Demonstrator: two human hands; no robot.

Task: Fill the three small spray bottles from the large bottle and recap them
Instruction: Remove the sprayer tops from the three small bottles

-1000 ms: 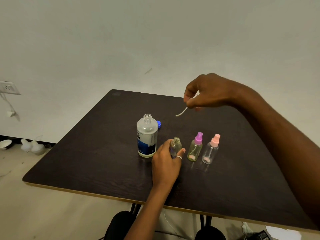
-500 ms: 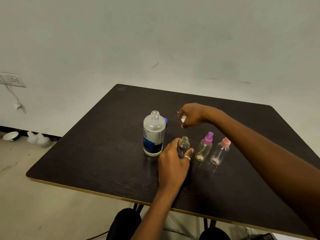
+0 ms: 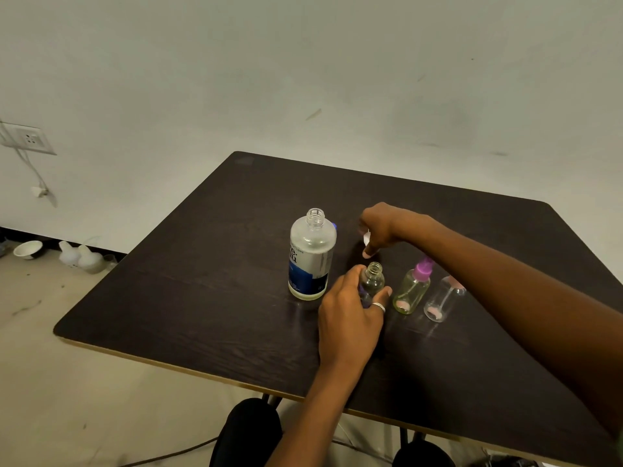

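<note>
The left hand grips the uncapped small bottle just right of the open large bottle, the right hand holds a white spray cap right of its shoulder, and the purple-capped bottle and pink-capped bottle stand farther right
</note>
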